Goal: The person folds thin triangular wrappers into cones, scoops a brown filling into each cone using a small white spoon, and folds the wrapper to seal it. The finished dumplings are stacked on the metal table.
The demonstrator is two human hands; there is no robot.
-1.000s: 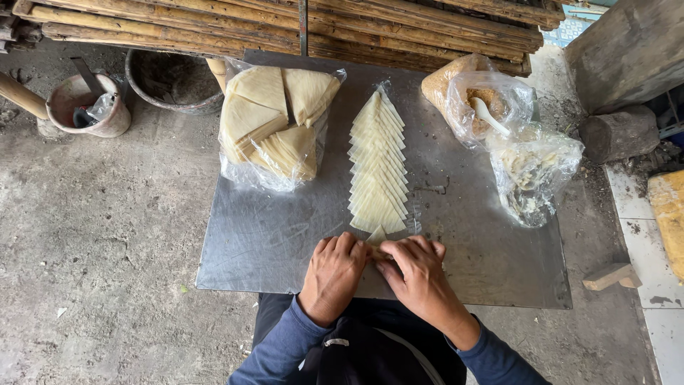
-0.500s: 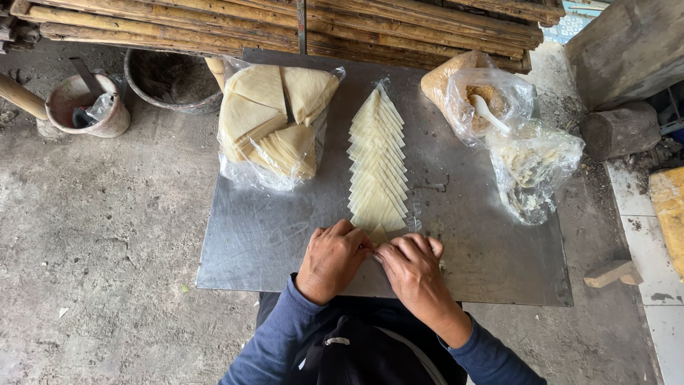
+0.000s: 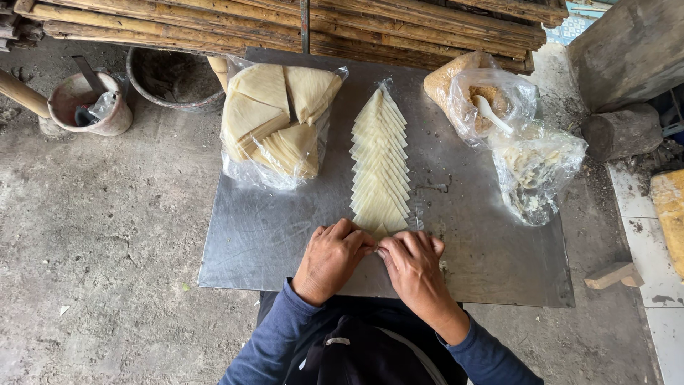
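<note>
Fingers (image 3: pixel 360 246) of both hands are pinching the near wrapper of the row (image 3: pixel 381 167) on the bench (image 3: pixel 285 235).
Left hand (image 3: pixel 331 260) and right hand (image 3: pixel 413 267) are folding it, knuckles meeting; judging by this, the next move needs a firm crease.
</note>
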